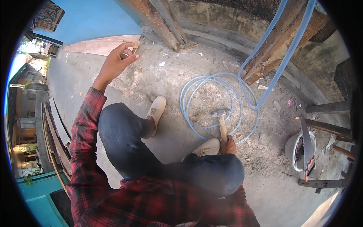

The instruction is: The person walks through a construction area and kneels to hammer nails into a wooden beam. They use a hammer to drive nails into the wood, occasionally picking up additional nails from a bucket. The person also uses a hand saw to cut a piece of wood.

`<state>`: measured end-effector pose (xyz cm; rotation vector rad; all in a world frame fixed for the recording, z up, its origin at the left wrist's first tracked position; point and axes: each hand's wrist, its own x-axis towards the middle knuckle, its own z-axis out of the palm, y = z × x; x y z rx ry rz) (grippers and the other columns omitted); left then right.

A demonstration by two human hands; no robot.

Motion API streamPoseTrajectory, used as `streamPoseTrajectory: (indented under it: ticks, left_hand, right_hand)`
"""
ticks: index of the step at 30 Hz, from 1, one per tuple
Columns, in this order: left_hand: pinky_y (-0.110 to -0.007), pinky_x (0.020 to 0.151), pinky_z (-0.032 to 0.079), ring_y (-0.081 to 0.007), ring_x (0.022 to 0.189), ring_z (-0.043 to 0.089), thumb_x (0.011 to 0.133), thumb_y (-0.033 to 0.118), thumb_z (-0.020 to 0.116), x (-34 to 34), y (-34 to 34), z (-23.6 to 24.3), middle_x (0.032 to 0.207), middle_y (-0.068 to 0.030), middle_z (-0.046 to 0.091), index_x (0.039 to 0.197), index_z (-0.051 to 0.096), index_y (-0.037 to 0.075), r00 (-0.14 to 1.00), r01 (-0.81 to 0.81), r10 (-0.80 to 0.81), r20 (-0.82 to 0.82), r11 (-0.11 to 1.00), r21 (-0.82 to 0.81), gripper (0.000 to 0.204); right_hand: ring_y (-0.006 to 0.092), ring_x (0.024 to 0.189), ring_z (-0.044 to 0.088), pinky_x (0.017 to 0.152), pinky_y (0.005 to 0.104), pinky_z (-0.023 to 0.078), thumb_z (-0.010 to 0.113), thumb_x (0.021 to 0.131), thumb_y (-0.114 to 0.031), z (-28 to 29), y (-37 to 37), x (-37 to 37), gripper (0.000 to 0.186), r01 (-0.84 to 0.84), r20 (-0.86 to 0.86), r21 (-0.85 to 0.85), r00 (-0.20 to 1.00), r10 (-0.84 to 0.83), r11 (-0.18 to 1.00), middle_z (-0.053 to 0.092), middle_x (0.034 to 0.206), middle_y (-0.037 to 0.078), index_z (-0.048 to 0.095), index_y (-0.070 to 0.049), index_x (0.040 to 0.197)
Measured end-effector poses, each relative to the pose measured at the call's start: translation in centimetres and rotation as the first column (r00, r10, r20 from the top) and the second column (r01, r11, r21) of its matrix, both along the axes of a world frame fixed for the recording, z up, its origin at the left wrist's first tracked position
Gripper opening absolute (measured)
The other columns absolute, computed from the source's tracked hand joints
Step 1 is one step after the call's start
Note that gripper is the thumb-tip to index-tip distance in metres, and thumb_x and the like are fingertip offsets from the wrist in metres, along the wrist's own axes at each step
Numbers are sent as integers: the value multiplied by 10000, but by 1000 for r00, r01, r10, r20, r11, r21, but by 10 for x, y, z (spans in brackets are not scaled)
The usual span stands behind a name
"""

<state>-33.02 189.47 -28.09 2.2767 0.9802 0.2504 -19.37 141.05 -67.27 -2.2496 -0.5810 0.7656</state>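
Note:
My right hand [228, 146] grips the lower end of the wooden handle of a hammer [223, 128], beside my right knee. The hammer's grey metal head points away from me, over the ground inside a loose coil of clear tubing [184, 99]. Raised at the upper left, my left hand [120, 63] has its thumb and fingers curled together. At its fingertips shows a small tan piece [135, 47], seemingly pinched there; its kind is too small to tell.
The tubing runs up past a wooden post [264, 56] at the upper right. A handsaw [307, 145] rests across a white bucket [291, 149] at the right. Plywood [94, 46] lies by the blue wall, and boards [56, 136] are stacked at the left. Small debris dots the ground.

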Motion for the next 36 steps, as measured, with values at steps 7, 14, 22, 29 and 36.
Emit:
streamPoseTrajectory:
  ticks: [7, 14, 22, 29, 36]
  left_hand:
    - [-357, 950, 471, -320, 1098, 594, 698, 609, 782, 91, 140, -11, 1338, -290, 457, 1477, 158, -104, 895, -352, 218, 389, 882, 314, 1226]
    - [-408, 822, 511, -362, 967, 675, 781, 449, 739, 135, 144, 9, 991, -247, 692, 1058, 647, -66, 749, -530, 280, 600, 796, 290, 592]
    - [-418, 836, 511, -387, 986, 664, 801, 417, 738, 125, 178, -7, 1014, -259, 685, 1044, 635, -65, 751, -522, 158, 641, 737, 429, 550]
    - [-432, 830, 519, -398, 1014, 654, 791, 447, 740, 128, 189, -1, 1037, -266, 680, 1123, 609, -67, 816, -509, 210, 538, 703, 497, 625]
    - [-430, 829, 521, -382, 1008, 661, 800, 468, 717, 133, 192, 5, 1018, -235, 696, 1092, 666, -35, 866, -445, 212, 452, 740, 504, 584]
  right_hand:
    - [465, 955, 625, 828, 504, 492, 628, 867, -344, 4, 18, -6, 514, -34, 4, -29, 999, 35, 999, 649, 1035, 277, 499, -18, 1242]
    - [465, 948, 626, 814, 501, 497, 614, 871, -374, -3, 19, -7, 504, 38, 54, -165, 998, -29, 986, 656, 1020, 266, 508, -45, 1238]
    - [436, 910, 644, 783, 501, 499, 615, 863, -381, 2, 20, -14, 456, 64, 41, -150, 997, -59, 987, 670, 976, 238, 535, -78, 1195]
    - [437, 907, 648, 784, 498, 500, 651, 827, -408, -7, 27, -4, 483, 64, 24, -201, 998, -61, 977, 673, 965, 241, 551, -59, 1146]
    - [445, 928, 641, 810, 497, 495, 681, 791, -423, 4, 37, 1, 508, 68, -2, -298, 997, -72, 952, 674, 953, 256, 594, -15, 1081]
